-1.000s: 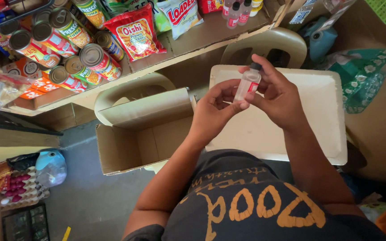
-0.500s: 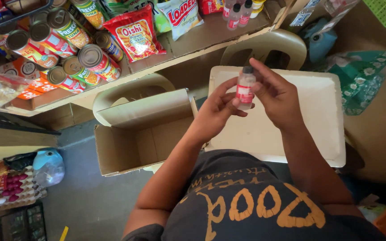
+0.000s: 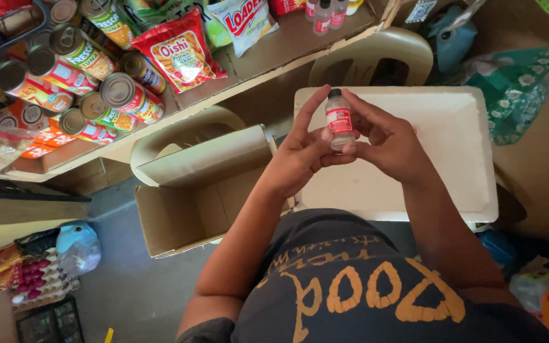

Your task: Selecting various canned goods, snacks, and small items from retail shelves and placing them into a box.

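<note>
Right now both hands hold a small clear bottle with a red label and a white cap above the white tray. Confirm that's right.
Not quite: the cap is dark, not white. The head view shows the left hand and right hand holding the small clear bottle with a red label above the white tray.

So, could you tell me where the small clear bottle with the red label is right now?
In the head view, the small bottle stands upright between the left hand and right hand, above the white tray.

A grey concrete floor [image 3: 128, 298] lies below a long wooden shelf [image 3: 274, 54]; two beige plastic chairs [image 3: 376, 57] stand under it.
</note>
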